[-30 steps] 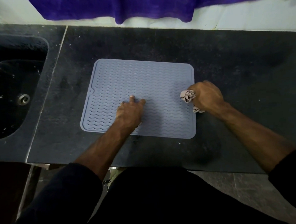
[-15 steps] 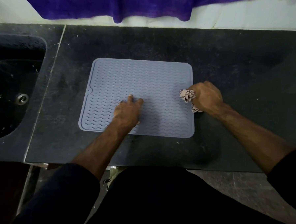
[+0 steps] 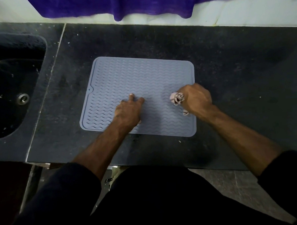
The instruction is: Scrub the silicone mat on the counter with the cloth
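The gray silicone mat [image 3: 142, 81] lies flat on the dark tabletop [image 3: 236, 59]. It has little wavy lines all over it and a raised edge around it.

My left hand [image 3: 127, 111] is on the mat, near the front and about the middle. My fingers [image 3: 131, 96] are spread a bit and press down on the mat. This hand holds nothing.

My right hand [image 3: 195, 99] is over the right side of the mat, close to its right edge. It is curled in a fist around a small cloth [image 3: 176, 98]. The cloth is scrunched up. It is pale with dark marks on it. Most of the cloth pokes out on the left side of my fist and sits on the mat. A tiny bit of it sticks out under my hand too.

To the left of the mat, well apart from it, is a dark sink [image 3: 10, 85] with a round metal drain [image 3: 23, 98]. At the back, a purple towel [image 3: 138, 4] hangs down in front of the white wall [image 3: 242, 16].
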